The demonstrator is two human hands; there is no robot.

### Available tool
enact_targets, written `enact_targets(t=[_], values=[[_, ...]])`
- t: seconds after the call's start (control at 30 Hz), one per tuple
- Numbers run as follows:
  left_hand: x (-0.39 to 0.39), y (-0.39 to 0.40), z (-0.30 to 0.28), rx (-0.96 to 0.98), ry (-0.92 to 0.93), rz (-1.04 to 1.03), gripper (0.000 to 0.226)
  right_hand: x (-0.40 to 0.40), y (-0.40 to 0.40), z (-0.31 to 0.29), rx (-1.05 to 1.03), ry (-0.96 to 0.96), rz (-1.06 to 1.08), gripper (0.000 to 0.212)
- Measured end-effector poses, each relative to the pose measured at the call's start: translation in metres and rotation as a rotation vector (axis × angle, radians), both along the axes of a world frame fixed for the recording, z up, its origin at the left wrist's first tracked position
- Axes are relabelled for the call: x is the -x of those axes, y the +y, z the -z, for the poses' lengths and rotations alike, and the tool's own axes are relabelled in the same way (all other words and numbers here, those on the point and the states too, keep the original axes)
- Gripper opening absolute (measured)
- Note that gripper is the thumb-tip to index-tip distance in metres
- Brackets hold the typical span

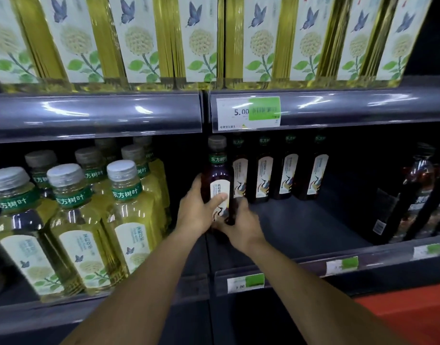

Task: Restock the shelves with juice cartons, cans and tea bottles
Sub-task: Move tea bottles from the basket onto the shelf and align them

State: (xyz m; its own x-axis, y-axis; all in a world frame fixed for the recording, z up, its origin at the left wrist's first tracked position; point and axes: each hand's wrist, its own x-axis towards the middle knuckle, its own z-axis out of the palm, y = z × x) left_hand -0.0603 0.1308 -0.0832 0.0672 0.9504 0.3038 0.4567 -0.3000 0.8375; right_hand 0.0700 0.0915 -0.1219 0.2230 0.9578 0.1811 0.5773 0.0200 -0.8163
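Observation:
A dark tea bottle [217,170] with a grey cap and a white crane label stands upright at the left end of the middle shelf [301,227]. My left hand [197,210] wraps its left side, thumb across the label. My right hand [241,227] grips its base from the right. Behind it, several matching dark tea bottles [278,175] stand in a row at the back of the shelf.
Several yellow jasmine tea bottles [72,220] fill the shelf bay to the left. Tall dark bottles [418,195] stand at the far right. Large bottles with butterfly labels [201,41] crowd the shelf above. Price tags [248,113] line the shelf rails.

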Motion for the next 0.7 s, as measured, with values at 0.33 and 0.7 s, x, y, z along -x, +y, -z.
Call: enact_targets(t=[0.33, 0.7], values=[[-0.014, -0.039, 0.046, -0.088, 0.03, -0.126, 0.066, 0.003, -0.015, 0.018, -0.048, 0.227, 0.004, 0.079], [-0.031, 0.005, 0.034, 0.014, 0.219, -0.243, 0.066, -0.018, 0.028, 0.002, 0.131, 0.3, -0.211, 0.097]])
